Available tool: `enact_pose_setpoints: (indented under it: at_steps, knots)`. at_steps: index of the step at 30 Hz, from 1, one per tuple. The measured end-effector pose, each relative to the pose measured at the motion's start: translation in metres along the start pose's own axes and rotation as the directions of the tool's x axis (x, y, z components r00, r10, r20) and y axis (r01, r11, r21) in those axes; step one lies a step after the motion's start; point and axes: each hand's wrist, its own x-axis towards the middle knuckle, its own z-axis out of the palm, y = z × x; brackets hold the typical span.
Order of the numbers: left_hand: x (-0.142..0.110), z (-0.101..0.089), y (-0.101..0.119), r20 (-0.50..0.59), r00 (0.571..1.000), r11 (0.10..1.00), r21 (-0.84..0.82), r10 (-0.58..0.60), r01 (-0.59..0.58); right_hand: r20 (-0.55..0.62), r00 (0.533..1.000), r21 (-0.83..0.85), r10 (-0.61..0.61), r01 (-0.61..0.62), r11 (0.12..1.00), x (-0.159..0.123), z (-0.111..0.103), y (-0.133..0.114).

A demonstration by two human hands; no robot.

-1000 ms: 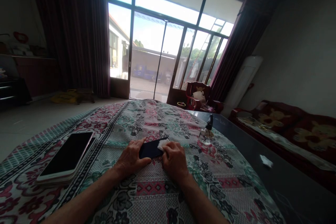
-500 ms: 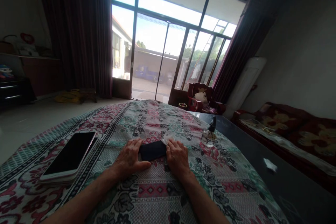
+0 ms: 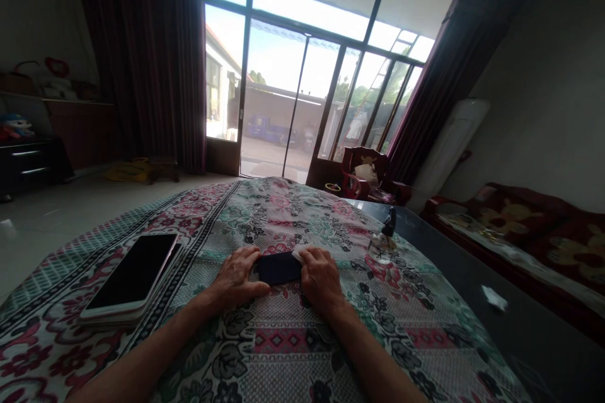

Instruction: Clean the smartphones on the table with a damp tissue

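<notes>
Dark and smooth, the phone (image 3: 280, 269) lies on the flowered cloth (image 3: 283, 208) between the 2 hands; whether its screen or its back is uppermost, I cannot tell. The left hand (image 3: 241, 277) grasps its left end, fingers at the far edge and thumb by the near one. The right hand (image 3: 321, 271) has its fingers bunched on a white tissue (image 3: 297, 254) at the right end, most of it hidden.

To rub well here, I'd hold the phone by its edges only, so the face stays free of thumbs. The tissue would do best pressed flat — light, even strokes out to all 4 corners — with no bare fingertip on the surface. The cloth could ruck up under a hard sideways push, so a firm left grip matters.

No brand, label or writing can be read. The phone's face looks plain, and the stack (image 3: 135, 274) on the left has a blank black screen on top. Any label on the clear, black-topped bottle (image 3: 382, 245) is too small and dim to make out.
</notes>
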Motion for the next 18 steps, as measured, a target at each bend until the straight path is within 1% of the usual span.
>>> enact_pose_setpoints:
  at_steps: [4,8,10,12,14,18]
  knots:
    - [0.003,0.002,-0.003,0.004,1.0,1.0,-0.01,0.0,0.0,0.042,0.997,0.025,-0.062,0.061,0.998,0.003,0.002,-0.024]
    - [0.005,0.001,-0.003,0.011,1.0,1.0,-0.015,-0.011,0.011,0.088,0.98,0.101,-0.177,0.168,0.981,-0.002,0.006,-0.048]
    - [0.005,-0.001,-0.001,0.016,1.0,1.0,-0.013,-0.018,0.018,0.103,0.965,0.153,-0.24,0.223,0.963,-0.005,0.007,-0.053]
    - [0.005,-0.004,0.001,0.032,0.999,0.999,-0.006,-0.037,0.037,0.112,0.957,0.184,-0.269,0.246,0.952,-0.006,0.006,-0.052]
    - [0.005,-0.006,0.002,0.051,0.997,0.998,-0.001,-0.055,0.055,0.106,0.965,0.175,-0.241,0.221,0.959,-0.005,0.005,-0.046]
    - [0.004,-0.009,0.003,0.081,0.996,0.999,-0.005,-0.049,0.05,0.06,0.994,0.076,-0.087,0.082,0.994,0.0,0.004,-0.028]
